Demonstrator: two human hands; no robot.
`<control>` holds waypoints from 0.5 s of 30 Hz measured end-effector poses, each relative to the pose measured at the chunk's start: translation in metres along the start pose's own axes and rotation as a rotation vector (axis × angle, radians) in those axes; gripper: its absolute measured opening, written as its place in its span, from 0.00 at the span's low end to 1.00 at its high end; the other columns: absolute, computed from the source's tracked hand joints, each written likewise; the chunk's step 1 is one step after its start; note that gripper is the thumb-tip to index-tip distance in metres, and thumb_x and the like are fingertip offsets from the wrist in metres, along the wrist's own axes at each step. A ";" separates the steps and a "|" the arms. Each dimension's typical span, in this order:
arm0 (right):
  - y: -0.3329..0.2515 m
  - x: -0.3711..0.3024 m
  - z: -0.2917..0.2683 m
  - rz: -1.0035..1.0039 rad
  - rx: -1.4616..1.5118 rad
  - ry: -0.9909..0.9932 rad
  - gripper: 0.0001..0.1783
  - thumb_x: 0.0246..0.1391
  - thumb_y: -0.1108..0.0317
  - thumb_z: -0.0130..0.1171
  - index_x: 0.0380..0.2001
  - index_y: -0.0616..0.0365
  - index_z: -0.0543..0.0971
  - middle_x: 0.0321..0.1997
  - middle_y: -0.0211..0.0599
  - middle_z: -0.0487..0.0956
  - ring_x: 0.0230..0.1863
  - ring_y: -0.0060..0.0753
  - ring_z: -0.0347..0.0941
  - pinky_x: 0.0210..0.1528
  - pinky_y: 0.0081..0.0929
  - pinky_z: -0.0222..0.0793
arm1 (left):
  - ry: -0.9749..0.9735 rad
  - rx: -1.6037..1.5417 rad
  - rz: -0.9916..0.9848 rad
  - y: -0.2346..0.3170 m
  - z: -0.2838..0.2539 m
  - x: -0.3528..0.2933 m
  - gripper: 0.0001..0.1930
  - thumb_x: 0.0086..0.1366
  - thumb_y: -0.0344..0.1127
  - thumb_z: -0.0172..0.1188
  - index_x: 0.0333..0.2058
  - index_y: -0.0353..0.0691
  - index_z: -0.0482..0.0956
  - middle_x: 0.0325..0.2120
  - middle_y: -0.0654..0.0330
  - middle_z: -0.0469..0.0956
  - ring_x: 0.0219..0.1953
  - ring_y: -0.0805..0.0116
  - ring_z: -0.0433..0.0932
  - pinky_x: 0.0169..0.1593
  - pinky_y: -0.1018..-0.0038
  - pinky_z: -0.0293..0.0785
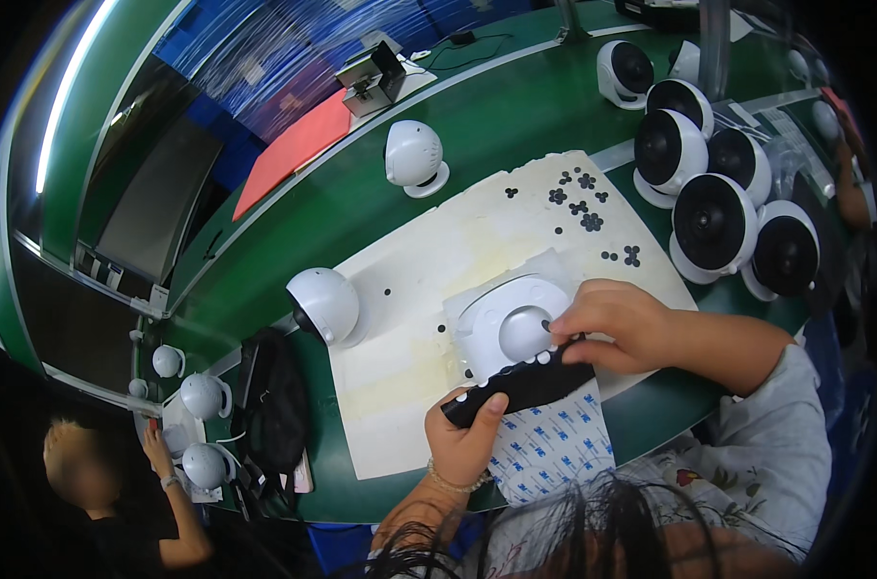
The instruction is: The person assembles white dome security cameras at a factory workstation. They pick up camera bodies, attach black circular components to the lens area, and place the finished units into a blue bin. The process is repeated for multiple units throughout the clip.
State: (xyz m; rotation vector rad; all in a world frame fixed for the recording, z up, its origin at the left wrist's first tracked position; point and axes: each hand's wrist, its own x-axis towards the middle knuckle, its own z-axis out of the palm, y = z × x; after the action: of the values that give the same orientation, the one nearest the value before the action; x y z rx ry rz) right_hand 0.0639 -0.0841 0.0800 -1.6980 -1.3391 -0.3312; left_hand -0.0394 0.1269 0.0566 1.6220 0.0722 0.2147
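Observation:
My left hand (460, 442) grips a black foam sheet (525, 384) between thumb and fingers. White gaps show along the sheet's far edge. Below it hangs a backing paper (559, 439), white with blue print. My right hand (622, 323) is closed in a pinch at the sheet's right end, with a small black round pad (546, 326) at its fingertips. Just beyond the sheet, a white plastic base (479, 323) with a round hollow lies on clear film. Part of the base is hidden by the sheet and my right fingers.
On a cream board (409, 415) lie several black pads (591, 222). White round-bodied cameras (713, 227) crowd the right; one camera (324, 307) sits left, another camera (414, 156) beyond the board. A black bag (272, 415) rests at left. Another person's hand (156, 452) is farther left.

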 end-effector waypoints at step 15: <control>-0.001 -0.002 -0.001 0.086 0.046 -0.062 0.25 0.39 0.66 0.64 0.43 0.56 0.70 0.33 0.32 0.74 0.32 0.37 0.68 0.38 0.32 0.63 | -0.009 -0.019 0.014 -0.004 0.002 0.000 0.11 0.55 0.36 0.61 0.21 0.34 0.74 0.15 0.70 0.68 0.20 0.83 0.62 0.24 0.83 0.61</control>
State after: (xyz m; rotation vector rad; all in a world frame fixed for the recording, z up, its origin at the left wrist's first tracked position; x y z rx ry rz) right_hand 0.0626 -0.0864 0.0796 -1.7339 -1.3045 -0.1991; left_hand -0.0391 0.1250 0.0523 1.6045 0.0516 0.2177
